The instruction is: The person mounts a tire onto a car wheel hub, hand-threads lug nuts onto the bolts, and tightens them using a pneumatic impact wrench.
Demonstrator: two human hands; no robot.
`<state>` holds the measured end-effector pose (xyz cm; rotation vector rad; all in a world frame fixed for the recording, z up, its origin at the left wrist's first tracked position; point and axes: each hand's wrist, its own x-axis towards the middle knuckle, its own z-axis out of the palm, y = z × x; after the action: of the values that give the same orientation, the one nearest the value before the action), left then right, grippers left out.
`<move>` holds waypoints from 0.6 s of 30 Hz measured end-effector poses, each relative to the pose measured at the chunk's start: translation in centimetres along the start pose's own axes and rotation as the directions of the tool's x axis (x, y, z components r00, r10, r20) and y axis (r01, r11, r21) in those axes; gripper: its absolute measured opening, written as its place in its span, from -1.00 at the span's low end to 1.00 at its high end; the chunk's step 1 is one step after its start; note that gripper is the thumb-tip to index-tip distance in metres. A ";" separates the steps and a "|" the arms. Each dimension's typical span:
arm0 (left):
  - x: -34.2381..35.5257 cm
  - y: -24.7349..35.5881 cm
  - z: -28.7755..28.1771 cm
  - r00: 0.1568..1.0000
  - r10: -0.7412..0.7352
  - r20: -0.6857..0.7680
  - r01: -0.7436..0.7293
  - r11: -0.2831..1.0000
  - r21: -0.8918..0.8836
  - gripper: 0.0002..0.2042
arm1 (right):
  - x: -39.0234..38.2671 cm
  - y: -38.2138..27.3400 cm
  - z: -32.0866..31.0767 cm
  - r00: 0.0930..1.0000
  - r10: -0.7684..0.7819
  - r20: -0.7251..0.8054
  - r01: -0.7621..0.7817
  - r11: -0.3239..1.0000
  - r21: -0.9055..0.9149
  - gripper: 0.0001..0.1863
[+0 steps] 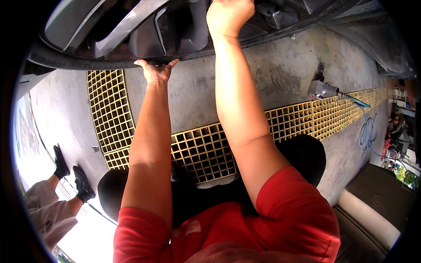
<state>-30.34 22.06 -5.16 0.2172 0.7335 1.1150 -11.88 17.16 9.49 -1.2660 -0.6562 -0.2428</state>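
Observation:
A large car wheel (144, 37) with dark and silver spokes and a black tyre (94, 64) fills the top of the view. My left hand (158, 71) is pressed up against the underside of the tyre, thumb and outer finger spread apart; its middle fingers are hidden by the rubber. Further right and higher, my right hand (230, 17) is closed in a fist in front of the spokes. What lies inside that fist, if anything, cannot be seen.
A grey impact wrench (323, 90) with a blue air hose (368, 133) lies on the concrete floor at right. Yellow floor grating (204, 151) runs beneath my arms. Another person's legs and black shoes (83, 184) are at left. A brown box-like object (379, 197) stands lower right.

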 end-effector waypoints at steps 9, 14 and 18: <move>-0.4 0.0 0.4 1.000 -0.013 -0.010 0.014 1.000 0.020 -0.02 | 0.2 -0.7 0.3 0.999 -0.007 0.038 0.010 0.998 -0.060 -0.79; 0.3 0.0 0.0 1.000 -0.014 -0.011 0.014 1.000 0.025 -0.03 | 0.8 -0.1 0.2 0.994 0.109 0.028 -0.110 0.993 0.030 -0.75; 0.3 -0.1 -0.4 1.000 0.019 0.008 -0.019 0.999 0.034 -0.02 | 0.2 1.4 1.7 1.000 -0.001 -0.012 0.003 0.993 0.122 -0.77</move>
<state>-30.45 22.24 -5.64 0.2572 0.7450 1.1195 -11.53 19.19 8.78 -1.1461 -0.6523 -0.2087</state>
